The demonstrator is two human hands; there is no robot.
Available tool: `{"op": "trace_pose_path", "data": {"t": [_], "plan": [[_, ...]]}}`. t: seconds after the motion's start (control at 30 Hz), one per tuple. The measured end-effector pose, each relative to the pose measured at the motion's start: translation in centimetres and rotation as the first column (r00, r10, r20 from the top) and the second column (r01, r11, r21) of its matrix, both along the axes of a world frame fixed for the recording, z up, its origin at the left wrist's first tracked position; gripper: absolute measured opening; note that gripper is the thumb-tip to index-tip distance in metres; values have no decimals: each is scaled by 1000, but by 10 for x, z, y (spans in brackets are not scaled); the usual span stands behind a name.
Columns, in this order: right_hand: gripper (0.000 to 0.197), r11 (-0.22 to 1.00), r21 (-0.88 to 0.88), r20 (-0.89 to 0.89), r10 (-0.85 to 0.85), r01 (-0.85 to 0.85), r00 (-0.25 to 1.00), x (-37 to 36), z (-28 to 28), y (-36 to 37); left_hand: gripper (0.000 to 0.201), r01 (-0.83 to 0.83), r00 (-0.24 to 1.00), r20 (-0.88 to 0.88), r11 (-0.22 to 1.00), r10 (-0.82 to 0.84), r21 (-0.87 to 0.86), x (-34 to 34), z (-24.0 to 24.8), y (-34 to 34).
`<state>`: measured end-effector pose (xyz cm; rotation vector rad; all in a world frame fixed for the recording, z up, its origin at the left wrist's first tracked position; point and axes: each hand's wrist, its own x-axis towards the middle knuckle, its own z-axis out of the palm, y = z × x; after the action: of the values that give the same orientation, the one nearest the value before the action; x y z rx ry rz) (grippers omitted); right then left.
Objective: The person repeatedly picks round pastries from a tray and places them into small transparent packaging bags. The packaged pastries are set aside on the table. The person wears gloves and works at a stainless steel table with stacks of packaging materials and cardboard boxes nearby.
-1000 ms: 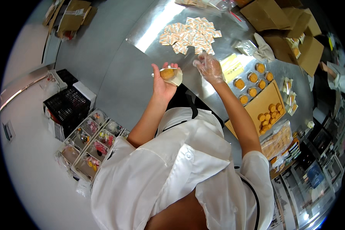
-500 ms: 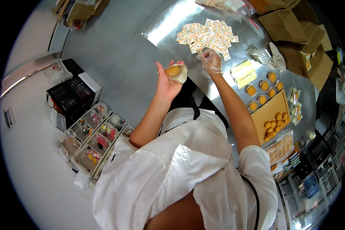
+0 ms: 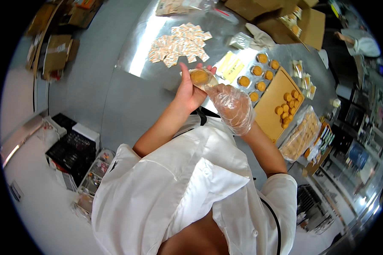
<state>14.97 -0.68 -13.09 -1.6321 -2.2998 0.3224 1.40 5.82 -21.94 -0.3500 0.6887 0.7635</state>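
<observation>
Both hands have come in closer to the chest since a second ago; right hand [image 3: 232, 106], then off to the side of the pastry [image 3: 199, 77], now sits against it. Sachet pile [image 3: 181, 44] looks farther away.

I read it like this: left hand [image 3: 190, 90] bare, fingers curled round the pastry, cupping it from below above the tabletop [image 3: 127, 106]. Right hand in a loose clear glove, fingertips pinching the clear wrapper at the pastry's side.

My handling call: light, soft, crumbly crust, so it should dent if squeezed. Best cradled underneath, edges only, no top pressure. Film looks slippery and the glove will slide on it; pinch the film's open edge, not the cake.

Counts:
- 1 pastry in hand
- about 7 in round cups [image 3: 259, 76] on the tabletop
- about 10 bare ones clustered on the wooden board [image 3: 272, 108]
- sachets: a few dozen, overlapping, can't count exactly
- 1 yellow sheet [image 3: 230, 68]
- bagged pastries [image 3: 302, 136] at right, count hidden
</observation>
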Motion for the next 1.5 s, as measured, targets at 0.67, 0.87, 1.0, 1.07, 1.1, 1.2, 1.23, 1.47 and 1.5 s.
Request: {"op": "trace_pose_path", "data": {"t": [0.67, 0.87, 1.0, 1.07, 1.1, 1.2, 1.23, 1.47, 1.5], "plan": [[20, 106, -990, -142, -840, 98, -524, 166, -56, -112, 65, 536, 844, -330, 681, -422, 500, 183, -23, -101], [17, 340, -843, -523, -697, 416, -490, 321, -142, -81, 63, 689, 692, -511, 678, -509, 257, 180, -52, -90], [18, 335, -746, -640, -599, 576, -480, 394, -217, 1, 39, 801, 438, -792, 584, -425, 129, 128, -83, -88], [20, 259, -784, -596, -567, 563, -569, 408, -246, 27, 28, 807, 319, -894, 585, -313, 83, 110, -90, -82], [21, 222, -808, -560, -579, 546, -593, 411, -258, 33, 23, 811, 254, -932, 583, -259, 58, 101, -94, -80], [20, 138, -685, -515, -786, 716, -341, 439, -299, 17, 31, 918, -6, -962, 382, 274, 104, 106, -119, -44], [21, 145, -652, -504, -817, 744, -282, 427, -290, 10, 34, 944, -94, -873, 322, 478, 75, 111, -124, -34], [31, 182, -574, -521, -833, 798, -185, 320, -152, -70, 44, 977, -190, -776, 193, 601, -89, 157, -151, 35], [32, 193, -577, -537, -822, 793, -191, 316, -154, -89, 43, 977, -183, -767, 197, 614, -75, 160, -150, 37]]}}
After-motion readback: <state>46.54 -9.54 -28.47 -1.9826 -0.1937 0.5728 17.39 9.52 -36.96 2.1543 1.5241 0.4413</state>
